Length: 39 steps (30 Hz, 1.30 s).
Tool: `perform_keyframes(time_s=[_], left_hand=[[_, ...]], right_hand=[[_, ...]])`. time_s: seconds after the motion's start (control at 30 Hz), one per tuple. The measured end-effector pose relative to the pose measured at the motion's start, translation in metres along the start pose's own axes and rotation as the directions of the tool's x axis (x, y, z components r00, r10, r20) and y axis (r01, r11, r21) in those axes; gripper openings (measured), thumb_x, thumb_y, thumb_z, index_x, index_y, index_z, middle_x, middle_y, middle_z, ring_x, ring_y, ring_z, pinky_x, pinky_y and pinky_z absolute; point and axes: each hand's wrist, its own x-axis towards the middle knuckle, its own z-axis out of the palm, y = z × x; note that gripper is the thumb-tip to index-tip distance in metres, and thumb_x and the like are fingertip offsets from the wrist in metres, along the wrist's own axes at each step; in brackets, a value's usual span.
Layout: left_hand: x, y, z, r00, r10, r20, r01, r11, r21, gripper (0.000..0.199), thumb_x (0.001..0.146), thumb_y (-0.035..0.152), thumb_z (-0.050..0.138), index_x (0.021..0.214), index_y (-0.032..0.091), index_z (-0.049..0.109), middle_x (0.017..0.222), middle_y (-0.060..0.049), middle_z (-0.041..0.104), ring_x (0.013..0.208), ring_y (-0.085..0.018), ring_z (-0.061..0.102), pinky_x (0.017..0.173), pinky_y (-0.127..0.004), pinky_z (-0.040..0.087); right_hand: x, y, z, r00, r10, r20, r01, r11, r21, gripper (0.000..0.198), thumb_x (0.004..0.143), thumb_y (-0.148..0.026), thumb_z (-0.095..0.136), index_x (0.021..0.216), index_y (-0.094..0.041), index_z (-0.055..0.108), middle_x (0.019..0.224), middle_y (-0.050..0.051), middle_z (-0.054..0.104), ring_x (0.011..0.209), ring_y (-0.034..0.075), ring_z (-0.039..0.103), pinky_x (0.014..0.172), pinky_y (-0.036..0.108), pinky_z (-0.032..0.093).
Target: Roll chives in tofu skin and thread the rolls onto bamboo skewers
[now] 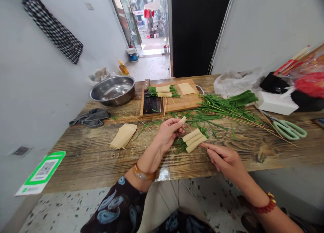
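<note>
My left hand (pixel 170 133) pinches a small rolled tofu sheet (pixel 182 120) between thumb and fingers above the table. Just right of it are several tofu rolls with green chives sticking out of their ends (pixel 194 139), lying side by side. A thin wooden skewer (pixel 204 145) runs from these rolls into my right hand (pixel 225 160), whose fingers are closed on it. Left of my hands lies a stack of flat tofu sheets (pixel 124 136). Beyond them, finished-looking skewered rolls (pixel 164 89) rest on the cutting board (pixel 177 106).
A heap of chives (pixel 227 105) and loose skewers (pixel 265 126) spreads right of the board, near green-handled scissors (pixel 290 129). At the left stand a steel basin (pixel 113 90) and a grey cloth (pixel 89 117). More tofu sheets (pixel 186 88) and a knife (pixel 147 84) are on the board.
</note>
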Motion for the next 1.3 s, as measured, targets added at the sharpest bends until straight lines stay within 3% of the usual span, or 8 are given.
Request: perform_keyframes(time_s=[0.33,0.67,1.3], left_hand=[[0.001,-0.002,0.002,1.000,-0.005,-0.002,0.005,0.999,0.036,0.035,0.054,0.027,0.084,0.077,0.013,0.061,0.061,0.002,0.062,0.052,-0.005,0.052,0.059,-0.021,0.050],[0.001,-0.010,0.003,0.973,0.230,-0.036,-0.207,0.925,0.318,0.026,0.065,0.031,0.076,0.078,0.014,0.062,0.066,0.001,0.063,0.057,-0.007,0.056,0.058,-0.019,0.046],[0.000,-0.012,-0.001,0.916,0.401,0.019,-0.345,0.764,0.546,0.014,0.070,0.023,0.070,0.079,0.015,0.063,0.074,0.000,0.063,0.067,-0.010,0.053,0.061,-0.020,0.040]], right_hand=[[0.000,0.001,-0.002,1.000,-0.022,0.004,0.022,0.999,0.027,0.038,0.090,-0.038,0.049,0.114,-0.016,0.068,0.058,-0.002,0.054,0.039,0.007,0.045,0.040,0.021,0.038],[0.001,0.001,-0.001,1.000,-0.026,0.002,0.026,1.000,0.018,0.037,0.090,-0.039,0.048,0.115,-0.018,0.068,0.057,-0.002,0.053,0.039,0.007,0.044,0.039,0.020,0.037],[0.002,0.001,0.000,0.997,0.072,0.021,-0.073,0.996,0.059,0.044,0.089,-0.042,0.048,0.118,-0.013,0.066,0.057,-0.003,0.050,0.038,0.007,0.045,0.040,0.021,0.037]])
